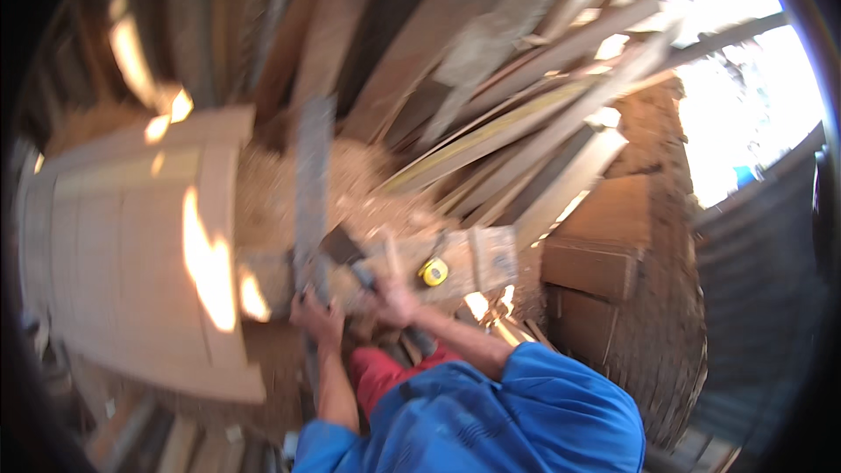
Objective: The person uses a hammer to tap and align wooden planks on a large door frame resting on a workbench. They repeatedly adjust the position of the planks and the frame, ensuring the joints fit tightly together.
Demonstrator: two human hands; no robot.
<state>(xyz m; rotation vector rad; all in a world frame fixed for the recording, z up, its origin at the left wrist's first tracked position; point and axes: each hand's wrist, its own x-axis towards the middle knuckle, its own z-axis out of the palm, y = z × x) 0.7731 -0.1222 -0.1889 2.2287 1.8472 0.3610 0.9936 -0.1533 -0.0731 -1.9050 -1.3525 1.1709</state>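
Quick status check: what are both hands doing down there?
Left hand gripping long grey plank. Right hand on dark-headed tool. Yellow tape measure beside; sawdust around.

Taking the narrow upright plank [312, 184] as the landmark: a wide board panel [131, 254] is lying to its left, and a heap of sawdust [272, 180] is sitting just beside it on both sides. To its right, a tape measure [434, 272] is resting on a small bench [455, 263]. Leaning timbers [526, 114] are stacking up behind and to the right. The left hand [317, 318] is gripping the plank's lower end; the right hand [394, 302] is working just right of it, holding a tool [350, 258].
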